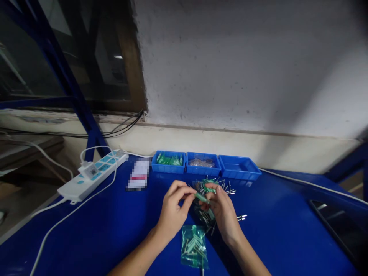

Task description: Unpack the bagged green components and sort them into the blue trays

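Between my hands is a small pale green plug (201, 197). The fingertips of my left hand (176, 205) pinch its left end, and my right hand (222, 210) has its fingers closed at the other end. Behind and below my right hand lies a loose pile of metal screws and green pieces (205, 219), partly hidden by it. Nearer to me, a clear greenish bag (194, 247) with green plugs and screws inside lies flat on the blue table (120, 234).
Three blue bins stand along the wall: one with green pieces (168, 170), one with small clear or metallic pieces (203, 172), one with nothing visible inside (240, 176). A white power strip (92, 178) with cables is at left, beside a blurred card (139, 174). A dark device (336, 226) lies right.
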Tool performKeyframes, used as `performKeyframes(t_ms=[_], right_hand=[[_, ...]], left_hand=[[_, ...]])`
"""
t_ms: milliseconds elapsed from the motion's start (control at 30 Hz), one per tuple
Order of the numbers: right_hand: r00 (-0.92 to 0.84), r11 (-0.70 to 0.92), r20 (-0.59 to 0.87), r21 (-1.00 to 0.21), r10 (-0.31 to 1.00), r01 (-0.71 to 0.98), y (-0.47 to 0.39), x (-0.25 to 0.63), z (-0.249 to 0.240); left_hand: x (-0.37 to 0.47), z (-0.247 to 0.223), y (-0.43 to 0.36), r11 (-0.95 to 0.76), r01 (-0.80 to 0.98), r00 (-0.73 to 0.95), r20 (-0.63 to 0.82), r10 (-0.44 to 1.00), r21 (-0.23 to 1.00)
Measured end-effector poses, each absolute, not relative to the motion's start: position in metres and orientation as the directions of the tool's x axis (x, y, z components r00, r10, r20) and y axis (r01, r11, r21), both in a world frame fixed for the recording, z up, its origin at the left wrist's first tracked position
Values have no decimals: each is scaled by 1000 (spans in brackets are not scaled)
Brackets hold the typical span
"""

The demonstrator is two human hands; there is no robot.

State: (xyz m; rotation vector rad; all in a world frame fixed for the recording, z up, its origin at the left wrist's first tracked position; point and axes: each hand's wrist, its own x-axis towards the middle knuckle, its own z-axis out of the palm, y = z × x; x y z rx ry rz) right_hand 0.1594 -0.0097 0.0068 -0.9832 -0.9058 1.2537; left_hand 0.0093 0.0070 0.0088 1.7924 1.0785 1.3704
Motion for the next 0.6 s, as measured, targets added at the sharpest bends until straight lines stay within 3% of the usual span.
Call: performKeyframes(t_ms=[167,333,433,600], right_hand=[[143,35,-15,-940,990,-339,-8,161,11],[244,98,78,-993,967,-69,-4,167,6],[231,211,233,-971,945,117,-6,168,5],[77,396,428,-880,900,263,-12,166,8]], left_hand=[[14,9,-1,-546,267,202,508,837,794],[13,13,0,-464,298,198,422,885,834],[13,13,1,-339,252,194,296,935,906],[16,10,8,43,-19,195,-38,980,999]])
